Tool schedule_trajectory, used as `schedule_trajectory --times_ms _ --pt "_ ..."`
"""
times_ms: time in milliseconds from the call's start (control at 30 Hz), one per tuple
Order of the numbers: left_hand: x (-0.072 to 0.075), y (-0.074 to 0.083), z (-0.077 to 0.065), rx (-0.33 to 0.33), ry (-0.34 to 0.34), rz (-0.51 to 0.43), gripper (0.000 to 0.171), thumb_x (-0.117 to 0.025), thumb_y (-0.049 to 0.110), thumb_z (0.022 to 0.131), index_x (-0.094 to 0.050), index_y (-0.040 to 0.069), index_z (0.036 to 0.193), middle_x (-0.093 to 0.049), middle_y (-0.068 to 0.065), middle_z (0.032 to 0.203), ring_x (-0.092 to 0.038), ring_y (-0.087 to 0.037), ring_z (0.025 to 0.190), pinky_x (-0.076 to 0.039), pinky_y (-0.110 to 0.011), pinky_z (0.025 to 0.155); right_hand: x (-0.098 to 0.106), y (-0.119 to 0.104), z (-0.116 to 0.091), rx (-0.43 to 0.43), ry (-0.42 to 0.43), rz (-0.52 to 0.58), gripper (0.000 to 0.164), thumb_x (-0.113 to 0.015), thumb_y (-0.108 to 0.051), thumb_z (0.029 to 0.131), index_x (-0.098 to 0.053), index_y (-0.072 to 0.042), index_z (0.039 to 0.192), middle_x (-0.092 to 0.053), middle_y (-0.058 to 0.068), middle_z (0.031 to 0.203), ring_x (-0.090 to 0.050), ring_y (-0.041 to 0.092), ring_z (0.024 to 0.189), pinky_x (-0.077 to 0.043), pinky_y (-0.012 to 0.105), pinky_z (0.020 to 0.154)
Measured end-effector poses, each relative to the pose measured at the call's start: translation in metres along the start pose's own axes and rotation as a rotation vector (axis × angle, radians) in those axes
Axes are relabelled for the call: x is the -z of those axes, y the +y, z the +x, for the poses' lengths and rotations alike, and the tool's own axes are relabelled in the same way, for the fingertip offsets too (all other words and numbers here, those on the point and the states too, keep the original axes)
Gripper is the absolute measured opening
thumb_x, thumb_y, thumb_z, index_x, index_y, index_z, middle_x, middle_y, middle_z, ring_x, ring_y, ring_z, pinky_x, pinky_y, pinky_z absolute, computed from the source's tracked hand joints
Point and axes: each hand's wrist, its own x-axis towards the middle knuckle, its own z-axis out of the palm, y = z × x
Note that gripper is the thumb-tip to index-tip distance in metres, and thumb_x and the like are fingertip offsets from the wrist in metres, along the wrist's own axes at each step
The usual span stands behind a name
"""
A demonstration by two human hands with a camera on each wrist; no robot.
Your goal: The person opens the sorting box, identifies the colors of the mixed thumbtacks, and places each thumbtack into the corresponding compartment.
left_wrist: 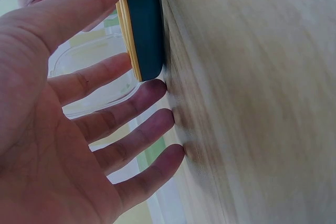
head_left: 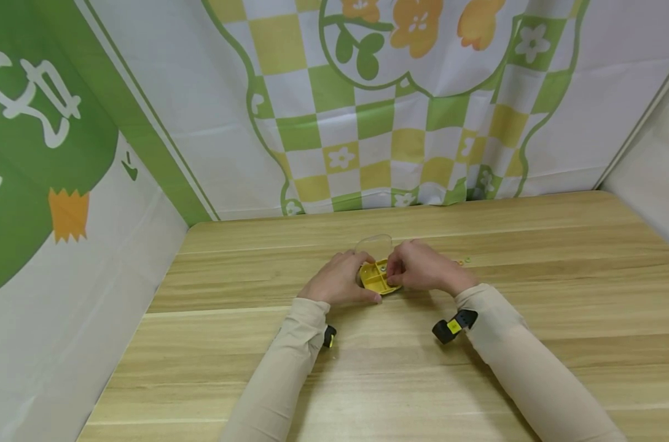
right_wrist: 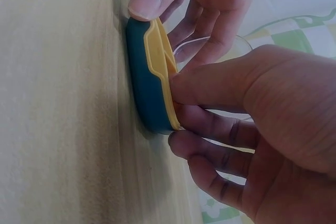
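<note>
A small pill box (head_left: pixel 374 279) with yellow compartments and a teal base (right_wrist: pixel 144 72) lies on the table, its clear lid (head_left: pixel 376 245) raised at the far side. My left hand (head_left: pixel 342 279) holds the box from the left, thumb on the near edge and index finger at the far one; the other fingers (left_wrist: pixel 142 174) are spread, tips at the tabletop. From the right, my right hand (head_left: pixel 422 267) reaches in with thumb and index finger (right_wrist: pixel 202 124) together at a compartment. I cannot tell whether a small piece is between them. A small greyish piece (head_left: pixel 383 269) sits in a far compartment.
Several tiny coloured pieces (head_left: pixel 461 263) lie on the wooden table (head_left: pixel 561 276) just beyond the right wrist. A patterned curtain (head_left: pixel 378 141) hangs along the table's back edge, with printed cloth (head_left: pixel 91 258) at the left. Both wrists carry black camera mounts (head_left: pixel 454 325).
</note>
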Motion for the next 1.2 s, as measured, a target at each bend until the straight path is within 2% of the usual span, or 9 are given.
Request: schedule_trajectory --times_ms 1200 --pt "0.0008 0.0012 -0.0008 -0.005 -0.006 0.007 0.073 -0.087 0.04 0.081 -0.056 0.011 0.14 -0.059 -0.009 0.131 -0.054 -0.026 0.12 -0.045 -0.042 0.104 -0.001 -0.0027 0.0005 -0.035 -0.004 0.002 0.004 -0.079 -0.009 0.088 -0.077 -0.01 0.085 -0.067 -0.005 0.075 -0.059 0.009 0.067 -0.052 0.029 0.063"
